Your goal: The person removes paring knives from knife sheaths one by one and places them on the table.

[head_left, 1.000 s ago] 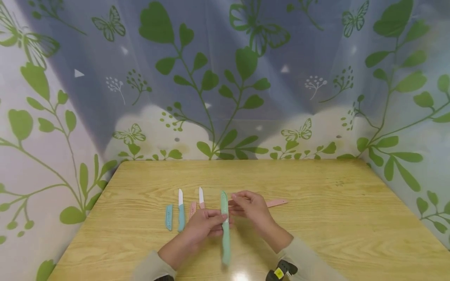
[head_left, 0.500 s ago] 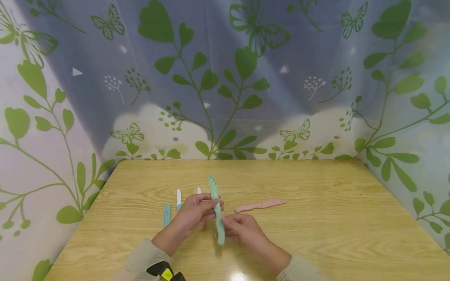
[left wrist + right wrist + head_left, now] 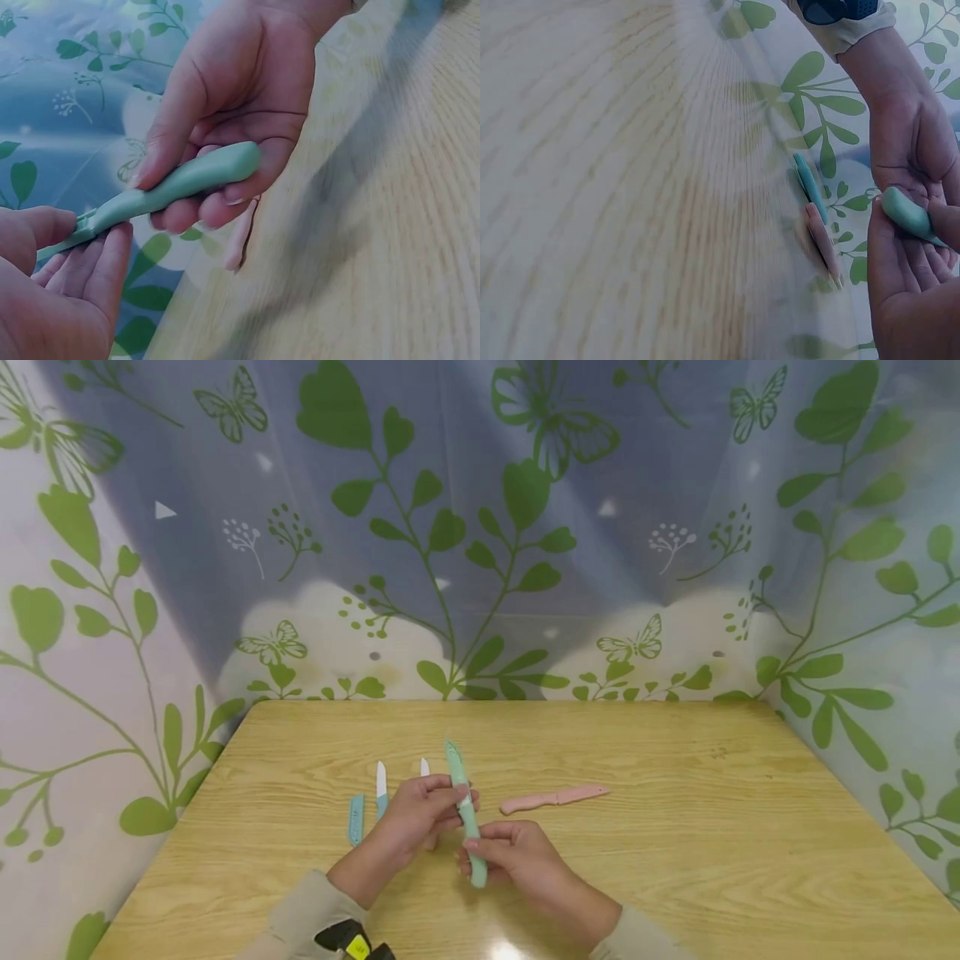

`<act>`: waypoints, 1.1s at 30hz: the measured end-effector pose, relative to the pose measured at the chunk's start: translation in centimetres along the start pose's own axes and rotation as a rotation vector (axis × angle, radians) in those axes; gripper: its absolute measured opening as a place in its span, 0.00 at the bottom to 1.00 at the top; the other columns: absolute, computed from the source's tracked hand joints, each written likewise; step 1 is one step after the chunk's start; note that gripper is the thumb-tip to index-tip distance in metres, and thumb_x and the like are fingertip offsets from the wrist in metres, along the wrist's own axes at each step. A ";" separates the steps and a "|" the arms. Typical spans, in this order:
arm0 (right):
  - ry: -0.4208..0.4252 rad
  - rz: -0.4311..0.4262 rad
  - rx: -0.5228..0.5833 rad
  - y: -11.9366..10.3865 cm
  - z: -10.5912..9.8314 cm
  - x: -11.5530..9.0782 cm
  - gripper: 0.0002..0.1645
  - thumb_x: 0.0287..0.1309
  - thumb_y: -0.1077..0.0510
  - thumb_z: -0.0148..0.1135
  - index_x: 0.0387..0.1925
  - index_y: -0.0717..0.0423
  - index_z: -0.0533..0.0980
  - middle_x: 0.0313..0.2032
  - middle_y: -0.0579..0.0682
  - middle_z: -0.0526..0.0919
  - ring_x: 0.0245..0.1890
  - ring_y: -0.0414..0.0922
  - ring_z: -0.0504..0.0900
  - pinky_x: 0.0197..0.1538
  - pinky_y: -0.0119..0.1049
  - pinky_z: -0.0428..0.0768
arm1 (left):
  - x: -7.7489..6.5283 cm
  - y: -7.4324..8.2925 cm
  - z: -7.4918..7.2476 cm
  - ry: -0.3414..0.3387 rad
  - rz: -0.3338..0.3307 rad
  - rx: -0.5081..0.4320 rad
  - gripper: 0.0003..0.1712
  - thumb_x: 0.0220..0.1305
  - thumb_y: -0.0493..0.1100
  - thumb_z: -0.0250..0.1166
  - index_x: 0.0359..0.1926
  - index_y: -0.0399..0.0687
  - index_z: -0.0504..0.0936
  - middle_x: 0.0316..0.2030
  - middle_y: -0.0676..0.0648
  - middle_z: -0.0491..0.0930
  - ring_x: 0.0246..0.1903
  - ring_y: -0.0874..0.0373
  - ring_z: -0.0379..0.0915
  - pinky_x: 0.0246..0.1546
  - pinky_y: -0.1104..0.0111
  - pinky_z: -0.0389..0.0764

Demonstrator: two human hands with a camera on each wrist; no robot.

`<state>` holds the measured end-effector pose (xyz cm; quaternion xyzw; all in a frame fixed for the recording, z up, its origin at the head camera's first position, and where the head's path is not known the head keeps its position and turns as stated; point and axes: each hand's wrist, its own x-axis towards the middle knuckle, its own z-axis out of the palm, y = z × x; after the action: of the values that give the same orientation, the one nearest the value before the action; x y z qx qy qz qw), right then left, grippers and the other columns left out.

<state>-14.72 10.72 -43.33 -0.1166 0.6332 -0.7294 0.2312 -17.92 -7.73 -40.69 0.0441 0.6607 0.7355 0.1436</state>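
Note:
Over the middle of the table, both hands hold a green knife (image 3: 457, 764) whose blade is covered by a matching green sheath. It tilts, with its tip pointing away and slightly left. My left hand (image 3: 412, 814) pinches it where sheath and handle meet. My right hand (image 3: 525, 860) grips the handle near its butt end, thumb on top. The left wrist view shows the curved green handle (image 3: 202, 172) between the right thumb and fingers. Behind the left hand lie a blue-handled knife (image 3: 382, 777) and a bare white blade (image 3: 424, 766), both partly hidden.
A blue sheath (image 3: 356, 818) lies left of the blue-handled knife. To the right of the hands is a pink sheathed knife (image 3: 555, 799). The wooden table (image 3: 675, 843) meets a leaf-patterned curtain (image 3: 480, 568) at the back.
My right hand has moved from beside the sheath down to the handle and now grips it. The green knife and left hand have shifted left and up, and the knife leans more.

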 end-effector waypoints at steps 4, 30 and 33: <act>-0.010 -0.005 -0.039 0.1 -0.9 -0.2 0.22 0.63 0.59 0.63 0.47 0.78 0.75 0.36 0.57 0.86 0.37 0.45 0.86 0.48 0.41 0.83 | -0.1 0.2 -0.4 0.011 0.005 -0.010 0.16 0.69 0.41 0.62 0.46 0.29 0.78 0.44 0.38 0.84 0.43 0.53 0.83 0.45 0.65 0.83; 0.127 -0.037 -0.082 -2.2 -6.7 -1.2 0.23 0.64 0.59 0.63 0.50 0.77 0.74 0.36 0.55 0.86 0.35 0.42 0.87 0.44 0.33 0.84 | -2.1 -1.2 -2.3 -0.028 -0.008 0.127 0.16 0.65 0.40 0.66 0.45 0.29 0.78 0.35 0.40 0.86 0.35 0.54 0.85 0.40 0.65 0.85; 0.127 -0.034 -0.081 -2.2 -6.7 -1.1 0.23 0.64 0.59 0.63 0.50 0.76 0.74 0.36 0.56 0.86 0.35 0.42 0.87 0.43 0.33 0.84 | -2.2 -1.3 -2.0 0.043 0.169 0.346 0.18 0.64 0.44 0.67 0.48 0.35 0.80 0.40 0.41 0.85 0.39 0.53 0.84 0.41 0.64 0.84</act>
<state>-17.28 17.29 -42.18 -0.0901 0.6734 -0.7131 0.1730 -16.11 -10.12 -41.95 0.1080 0.7742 0.6210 0.0574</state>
